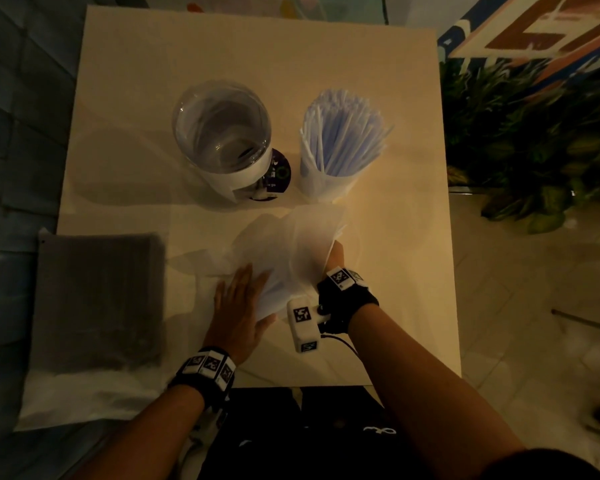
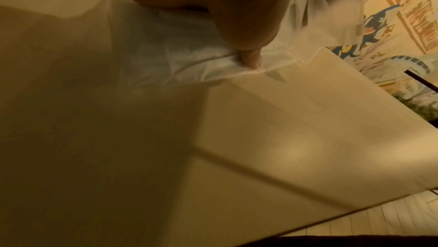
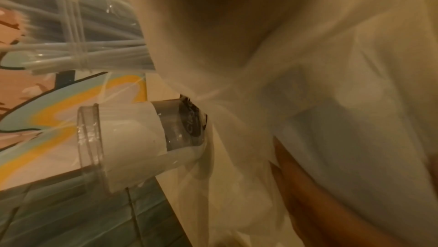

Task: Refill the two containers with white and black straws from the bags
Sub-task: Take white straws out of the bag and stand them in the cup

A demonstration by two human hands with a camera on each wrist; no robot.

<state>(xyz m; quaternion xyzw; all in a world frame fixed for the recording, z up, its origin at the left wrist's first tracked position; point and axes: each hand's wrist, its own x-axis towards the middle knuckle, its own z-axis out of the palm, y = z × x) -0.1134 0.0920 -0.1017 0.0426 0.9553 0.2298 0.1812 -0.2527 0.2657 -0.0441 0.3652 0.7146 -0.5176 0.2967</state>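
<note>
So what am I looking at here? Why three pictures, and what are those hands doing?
No machine here: a person wears three cameras, one on the head looking down and one on each wrist. On the table stand an empty clear container and a container of white straws. A bag of black straws lies at the left edge. The left hand lies flat on an empty white plastic bag. The right hand is at that bag's other side, mostly hidden, so its grip is unclear.
</note>
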